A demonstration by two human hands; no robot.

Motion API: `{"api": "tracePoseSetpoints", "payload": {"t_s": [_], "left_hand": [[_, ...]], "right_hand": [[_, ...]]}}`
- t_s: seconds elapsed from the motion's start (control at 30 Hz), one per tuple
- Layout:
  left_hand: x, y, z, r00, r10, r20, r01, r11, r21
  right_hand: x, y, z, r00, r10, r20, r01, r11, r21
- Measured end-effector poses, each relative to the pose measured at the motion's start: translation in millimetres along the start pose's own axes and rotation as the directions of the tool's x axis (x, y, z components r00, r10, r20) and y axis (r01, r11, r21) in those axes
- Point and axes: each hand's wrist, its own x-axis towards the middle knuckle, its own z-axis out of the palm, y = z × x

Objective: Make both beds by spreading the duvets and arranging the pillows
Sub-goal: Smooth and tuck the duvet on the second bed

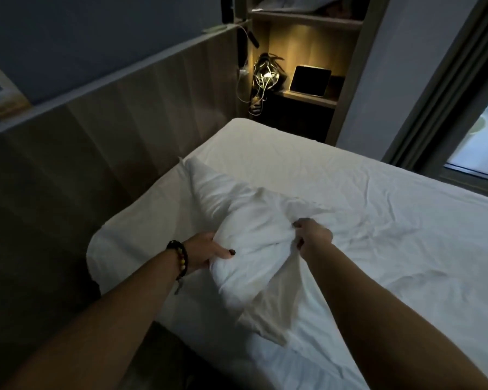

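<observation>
Gripping the near end of the pillow (237, 220), both hands hold it over the bed (378, 220): the left hand (206, 249) clasps its left side, the right hand (312, 233) bunches cloth in curled fingers. Its long axis runs away toward the headboard (110, 114), so setting it down likely means pushing forward and left.

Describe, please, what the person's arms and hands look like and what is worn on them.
Both forearms are bare, with no sleeves in view. The left wrist carries a bracelet of dark beads with a few yellowish ones and a small hanging tassel. The left hand has a dark-painted thumbnail. The right hand shows nothing worn.
</observation>
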Motion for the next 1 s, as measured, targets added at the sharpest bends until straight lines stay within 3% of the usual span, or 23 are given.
{"api": "tracePoseSetpoints", "payload": {"t_s": [0.07,0.13,0.17,0.27,0.33,0.37,0.4,0.47,0.53,0.6,0.63,0.67,0.7,0.73,0.77,0.8,0.83,0.87,0.93,1.0], "left_hand": [[-3.3,17.3,-0.9,0.998,-0.038,-0.048,0.045,0.986,0.158],[-10.2,36.3,-1.4,0.993,-0.052,-0.105,0.08,0.956,0.284],[-15.0,48.1,-2.8,0.993,-0.022,-0.12,0.049,0.973,0.226],[-28.5,86.9,-13.6,0.991,0.089,-0.102,-0.106,0.979,-0.173],[-40.3,108.5,-10.1,0.994,0.103,-0.035,-0.107,0.984,-0.145],[-40.4,112.6,-6.9,0.994,0.087,-0.061,-0.092,0.993,-0.079],[-34.8,111.2,-5.7,0.989,0.064,-0.137,-0.07,0.997,-0.038],[-19.4,100.7,-3.4,0.936,0.052,-0.348,-0.073,0.996,-0.05],[-6.7,85.5,-5.7,0.86,0.043,-0.509,-0.063,0.998,-0.022],[-0.3,71.7,-8.7,0.828,0.026,-0.56,-0.017,1.0,0.022],[2.4,66.3,-8.3,0.827,0.019,-0.562,-0.008,1.0,0.022],[5.3,62.2,-7.9,0.832,0.013,-0.555,-0.019,1.0,-0.005],[7.8,60.1,-6.9,0.834,0.006,-0.551,-0.032,0.999,-0.038],[8.9,59.6,-5.7,0.835,0.008,-0.55,-0.054,0.996,-0.068],[9.8,61.2,-4.5,0.837,0.015,-0.547,-0.081,0.992,-0.098],[10.7,65.4,-4.2,0.844,0.029,-0.536,-0.107,0.988,-0.115],[12.5,71.7,-6.6,0.854,0.052,-0.518,-0.133,0.984,-0.12],[12.6,79.6,-8.7,0.865,0.074,-0.496,-0.164,0.977,-0.139],[20.0,95.6,-23.4,0.883,0.108,-0.456,-0.232,0.946,-0.227],[23.4,109.9,-39.4,0.896,0.131,-0.423,-0.265,0.925,-0.274]], "right_hand": [[-11.6,-24.4,12.4,0.946,-0.304,0.11,0.314,0.946,-0.084],[-25.8,-37.0,25.4,0.768,-0.569,0.295,0.631,0.752,-0.192],[-33.5,-38.2,31.8,0.66,-0.638,0.398,0.746,0.62,-0.243],[-52.5,-23.8,48.1,0.349,-0.627,0.696,0.937,0.232,-0.261],[-67.4,-2.6,52.4,0.238,-0.549,0.801,0.971,0.105,-0.217],[-71.9,8.9,53.1,0.225,-0.533,0.816,0.973,0.09,-0.21],[-76.5,18.1,51.6,0.231,-0.528,0.817,0.972,0.094,-0.214],[-82.4,37.5,42.3,0.334,-0.492,0.804,0.943,0.188,-0.276],[-89.0,56.5,27.0,0.499,-0.478,0.722,0.864,0.338,-0.374],[-93.2,75.0,10.7,0.695,-0.476,0.539,0.719,0.438,-0.54],[-92.5,83.0,3.5,0.809,-0.405,0.427,0.588,0.54,-0.602],[-91.7,90.1,-2.2,0.921,-0.205,0.332,0.376,0.695,-0.613],[-87.9,98.0,-5.5,0.95,0.097,0.296,0.095,0.815,-0.572],[-84.4,106.2,-8.4,0.869,0.388,0.308,-0.199,0.842,-0.501],[-78.0,115.9,-10.7,0.744,0.57,0.348,-0.42,0.804,-0.421],[-72.1,124.2,-12.0,0.651,0.653,0.386,-0.56,0.757,-0.336],[-66.0,132.5,-9.2,0.605,0.683,0.41,-0.649,0.721,-0.243],[-62.6,138.0,-4.6,0.595,0.681,0.427,-0.708,0.695,-0.124],[-55.0,145.7,9.7,0.641,0.606,0.471,-0.714,0.695,0.077],[-45.9,143.5,24.7,0.658,0.507,0.557,-0.664,0.739,0.111]]}}
